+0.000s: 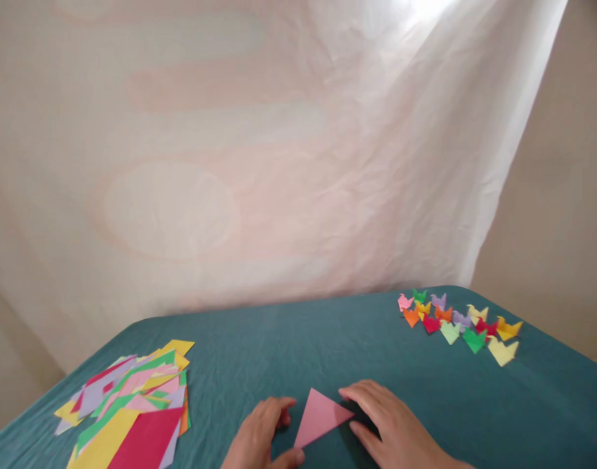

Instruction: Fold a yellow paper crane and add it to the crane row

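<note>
A pink sheet of origami paper (320, 417), folded into a triangle, lies on the table in front of me. My left hand (264, 435) is at its left side, fingers bent and apart from the thumb, whose tip is at the lower left corner. On the other side, my right hand (384, 423) has its thumb and fingers parted around the right corner. The index fingertip is close to the paper's upper right edge; whether it touches cannot be made out. Neither hand visibly grips the paper.
A loose pile of coloured paper sheets (146, 440) spreads over the left of the table. Several small folded paper birds (502, 350) stand in rows at the back right. The dark green tablecloth (279, 345) reaches back to a pale hanging cloth (289, 195).
</note>
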The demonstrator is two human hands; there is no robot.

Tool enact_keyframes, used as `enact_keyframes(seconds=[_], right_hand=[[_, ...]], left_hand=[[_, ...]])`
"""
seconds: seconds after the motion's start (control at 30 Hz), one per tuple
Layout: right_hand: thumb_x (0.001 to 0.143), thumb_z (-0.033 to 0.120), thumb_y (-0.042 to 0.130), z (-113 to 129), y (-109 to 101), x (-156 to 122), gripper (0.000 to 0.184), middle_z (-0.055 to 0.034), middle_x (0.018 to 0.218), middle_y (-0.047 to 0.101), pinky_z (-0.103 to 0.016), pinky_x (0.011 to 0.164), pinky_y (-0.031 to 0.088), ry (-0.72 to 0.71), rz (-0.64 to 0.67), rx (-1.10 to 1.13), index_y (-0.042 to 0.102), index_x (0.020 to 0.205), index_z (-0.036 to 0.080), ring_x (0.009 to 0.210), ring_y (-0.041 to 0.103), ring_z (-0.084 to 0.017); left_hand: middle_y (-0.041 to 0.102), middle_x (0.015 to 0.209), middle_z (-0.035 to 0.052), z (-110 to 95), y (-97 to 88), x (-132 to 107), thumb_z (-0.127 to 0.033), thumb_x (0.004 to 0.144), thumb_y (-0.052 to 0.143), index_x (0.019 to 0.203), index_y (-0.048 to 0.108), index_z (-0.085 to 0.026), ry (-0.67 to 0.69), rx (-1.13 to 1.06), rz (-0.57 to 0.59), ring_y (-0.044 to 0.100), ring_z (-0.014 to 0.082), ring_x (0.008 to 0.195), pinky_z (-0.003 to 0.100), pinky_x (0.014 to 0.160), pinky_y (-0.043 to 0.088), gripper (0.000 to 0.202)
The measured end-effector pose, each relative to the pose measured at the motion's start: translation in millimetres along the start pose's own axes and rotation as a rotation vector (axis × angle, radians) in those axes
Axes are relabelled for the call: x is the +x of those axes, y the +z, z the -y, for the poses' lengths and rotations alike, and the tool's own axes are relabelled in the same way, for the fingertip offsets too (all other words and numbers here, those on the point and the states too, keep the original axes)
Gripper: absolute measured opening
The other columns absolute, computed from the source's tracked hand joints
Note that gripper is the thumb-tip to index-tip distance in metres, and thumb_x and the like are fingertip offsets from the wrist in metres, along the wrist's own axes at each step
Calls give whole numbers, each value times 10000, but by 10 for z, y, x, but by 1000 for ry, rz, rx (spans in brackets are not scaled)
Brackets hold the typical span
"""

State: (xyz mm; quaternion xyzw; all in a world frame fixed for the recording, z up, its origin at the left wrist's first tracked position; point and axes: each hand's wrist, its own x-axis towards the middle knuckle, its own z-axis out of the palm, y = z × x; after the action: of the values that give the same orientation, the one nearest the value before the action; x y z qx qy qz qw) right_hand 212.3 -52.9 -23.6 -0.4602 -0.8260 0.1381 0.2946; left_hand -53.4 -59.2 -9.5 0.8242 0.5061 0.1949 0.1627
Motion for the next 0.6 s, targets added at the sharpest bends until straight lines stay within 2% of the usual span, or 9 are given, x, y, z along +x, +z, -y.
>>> enact_keyframes(seconds=[0.13, 0.23, 0.3, 0.37, 0.47, 0.6], right_hand=[[700, 22, 537, -8, 45, 29, 535, -37, 1040, 657, -312, 898, 430, 62, 43, 135, 535, 1199, 215, 979, 578, -181], [663, 3, 570, 1, 67, 46, 588, -28, 991, 656, -303, 881, 432, 76, 58, 163, 519, 1212, 206, 940, 576, -177], [674, 35, 615, 31, 64, 60, 498, -29, 984, 648, -303, 868, 432, 2, 88, 127, 569, 1137, 213, 937, 562, -186], [722, 131, 662, 70, 51, 73, 378, -36, 1015, 639, -318, 860, 427, -149, 126, 36, 603, 1082, 231, 960, 542, -208], [798, 312, 654, 109, 40, 77, 332, -41, 1047, 634, -325, 822, 430, -330, 133, -125, 592, 1118, 250, 956, 533, -219], [832, 436, 602, 90, 88, 55, 335, -45, 1035, 643, -310, 762, 433, -395, 79, -247, 595, 1083, 215, 909, 543, -206]], left_hand=[[614, 1017, 32, -86, 156, 160, -30, 592, 512, 1335, 312, -242, 11, -97, 26, 576, 186, 924, 326, 888, 444, 798], [610, 990, 14, -104, 242, 194, 13, 605, 442, 1372, 218, -265, 69, -133, -17, 573, 163, 895, 307, 867, 437, 845], [617, 961, 11, -121, 255, 192, 25, 654, 409, 1325, 293, -275, 156, -102, -32, 575, 161, 871, 292, 827, 439, 744], [627, 916, 18, -141, 235, 188, 17, 699, 398, 1193, 433, -253, 260, -27, -11, 579, 168, 823, 275, 758, 441, 565], [633, 858, 32, -149, 194, 189, -10, 723, 427, 982, 531, -210, 360, 99, 40, 583, 175, 757, 252, 673, 438, 343], [625, 779, 20, -81, 225, 171, -47, 732, 476, 839, 552, -203, 458, 295, 10, 582, 169, 676, 238, 610, 435, 204]])
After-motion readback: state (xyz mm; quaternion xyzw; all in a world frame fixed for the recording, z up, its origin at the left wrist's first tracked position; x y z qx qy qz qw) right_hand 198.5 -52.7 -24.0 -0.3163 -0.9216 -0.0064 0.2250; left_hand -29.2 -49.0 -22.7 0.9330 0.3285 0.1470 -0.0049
